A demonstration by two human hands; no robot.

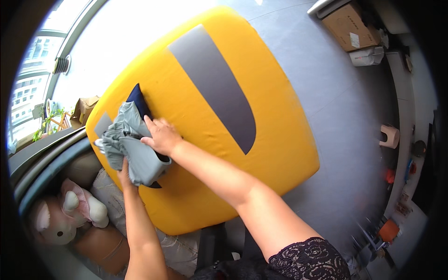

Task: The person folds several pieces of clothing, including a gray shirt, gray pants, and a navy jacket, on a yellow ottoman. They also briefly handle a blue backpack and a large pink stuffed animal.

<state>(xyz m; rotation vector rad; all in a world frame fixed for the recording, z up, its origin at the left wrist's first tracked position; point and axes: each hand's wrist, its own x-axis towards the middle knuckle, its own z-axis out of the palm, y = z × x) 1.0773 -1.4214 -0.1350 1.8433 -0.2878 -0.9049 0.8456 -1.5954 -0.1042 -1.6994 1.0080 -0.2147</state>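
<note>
A loosely gathered grey-green bundle (119, 135), which looks like a folded umbrella, lies over the left part of a yellow padded cover (275, 121). Its pleated fabric hangs in loose flaps, with a dark inner side showing at one edge and a small whitish end at the left. My left hand (125, 175) grips it from the near side, the fingers mostly hidden underneath. My right hand (162, 135) rests against its right side, thumb and fingers spread apart. Just beyond the bundle a dark navy pointed piece (138, 99) sticks out; whether it belongs to the bundle I cannot tell.
The yellow cover carries a long dark grey shape (214, 88). At lower left are a pink-and-white plush toy (77, 210) and a brown cushion-like thing (102, 247). Windows and a plant (51, 119) stand at left. A cardboard box (350, 28) is at far right on the grey floor.
</note>
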